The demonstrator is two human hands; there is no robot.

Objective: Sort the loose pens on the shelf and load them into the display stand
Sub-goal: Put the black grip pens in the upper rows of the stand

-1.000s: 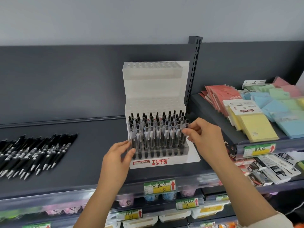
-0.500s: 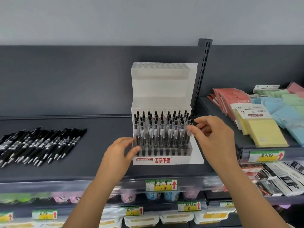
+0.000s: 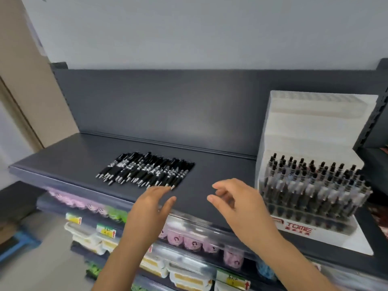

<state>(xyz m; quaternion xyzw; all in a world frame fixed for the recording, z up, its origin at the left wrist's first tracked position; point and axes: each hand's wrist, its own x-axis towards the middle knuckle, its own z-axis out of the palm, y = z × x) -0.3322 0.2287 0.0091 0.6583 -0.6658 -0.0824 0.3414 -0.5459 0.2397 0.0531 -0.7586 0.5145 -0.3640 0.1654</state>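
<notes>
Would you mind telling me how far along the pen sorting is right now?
Done: the display stand's lowest tier is packed with upright pens. In hand: nothing; the left hand and right hand are both empty, open above the shelf. Left: the loose pens beside them, and the two empty upper tiers.

Dark grey shelf [image 3: 220, 171], row of loose black pens [image 3: 147, 171] lying left of centre, white tiered display stand [image 3: 315, 131] at right with upright pens in its lowest tier, left hand [image 3: 150, 208] open just near the pens, right hand [image 3: 241, 203] empty, fingers loosely curled
</notes>
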